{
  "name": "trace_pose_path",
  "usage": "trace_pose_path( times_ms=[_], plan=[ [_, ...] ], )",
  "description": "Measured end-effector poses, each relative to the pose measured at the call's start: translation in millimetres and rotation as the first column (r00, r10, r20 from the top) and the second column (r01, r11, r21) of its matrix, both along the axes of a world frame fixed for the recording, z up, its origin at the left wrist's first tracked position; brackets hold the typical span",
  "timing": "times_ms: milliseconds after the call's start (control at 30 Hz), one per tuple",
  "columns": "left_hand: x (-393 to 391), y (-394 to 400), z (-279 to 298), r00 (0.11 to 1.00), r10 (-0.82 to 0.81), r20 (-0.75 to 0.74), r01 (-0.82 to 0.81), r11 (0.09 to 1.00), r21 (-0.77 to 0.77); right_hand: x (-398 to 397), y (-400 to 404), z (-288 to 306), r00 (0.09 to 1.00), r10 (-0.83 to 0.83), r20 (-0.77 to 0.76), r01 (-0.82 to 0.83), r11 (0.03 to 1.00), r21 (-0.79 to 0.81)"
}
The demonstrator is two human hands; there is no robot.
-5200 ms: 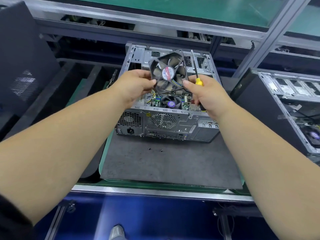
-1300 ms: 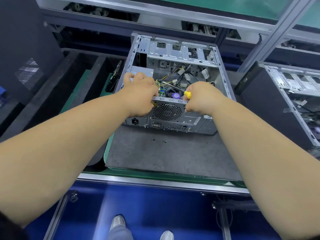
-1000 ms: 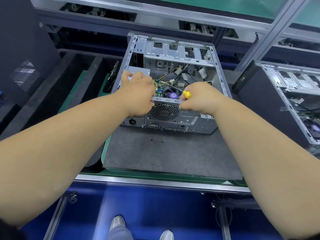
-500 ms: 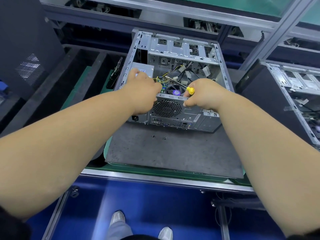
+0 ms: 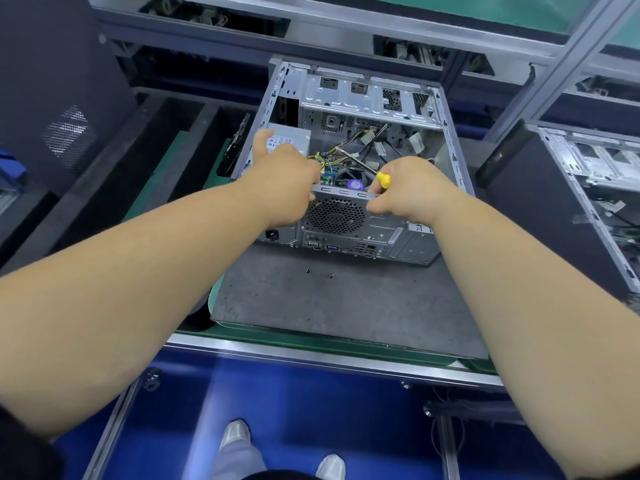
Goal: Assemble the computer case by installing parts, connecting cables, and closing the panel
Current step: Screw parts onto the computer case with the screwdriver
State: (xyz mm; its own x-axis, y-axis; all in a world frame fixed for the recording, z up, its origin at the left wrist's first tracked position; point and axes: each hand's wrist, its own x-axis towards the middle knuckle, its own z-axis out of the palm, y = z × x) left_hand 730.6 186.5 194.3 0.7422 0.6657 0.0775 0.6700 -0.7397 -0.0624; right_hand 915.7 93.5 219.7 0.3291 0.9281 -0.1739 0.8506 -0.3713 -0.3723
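Your left hand (image 5: 284,178) reaches into the open grey metal computer case (image 5: 349,161) on the dark table mat (image 5: 346,306), its grip hidden. Your right hand (image 5: 408,188) clasps a yellow-handled screwdriver (image 5: 367,168) at the case's rear edge.

My left hand (image 5: 287,181) covers the case's (image 5: 363,98) rear corner; my fingers reach inside unseen. The second case (image 5: 595,174) runs off the right edge.

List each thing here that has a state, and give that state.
computer case: side open, panel off, lying on grey mat
screwdriver: gripped in right hand, shaft pointing into case
left hand: at case's rear edge, grip hidden
two screws: loose on mat
second case: open, at right
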Motion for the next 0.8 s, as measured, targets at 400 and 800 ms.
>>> trace_pose_path(
  times_ms=[400,800],
  plan=[
    [2.0,-1.2,0.7,0.999,0.052,0.004,-0.051,0.996,-0.080,1.2,2.3,0.4,0.998,-0.029,-0.047,0.028,0.999,-0.016],
    [2.6,-1.5,3.8,0.998,0.069,0.012,-0.067,0.988,-0.136,2.2,6.8,-4.2,0.999,-0.039,-0.002,0.039,0.999,-0.037]
  ],
)
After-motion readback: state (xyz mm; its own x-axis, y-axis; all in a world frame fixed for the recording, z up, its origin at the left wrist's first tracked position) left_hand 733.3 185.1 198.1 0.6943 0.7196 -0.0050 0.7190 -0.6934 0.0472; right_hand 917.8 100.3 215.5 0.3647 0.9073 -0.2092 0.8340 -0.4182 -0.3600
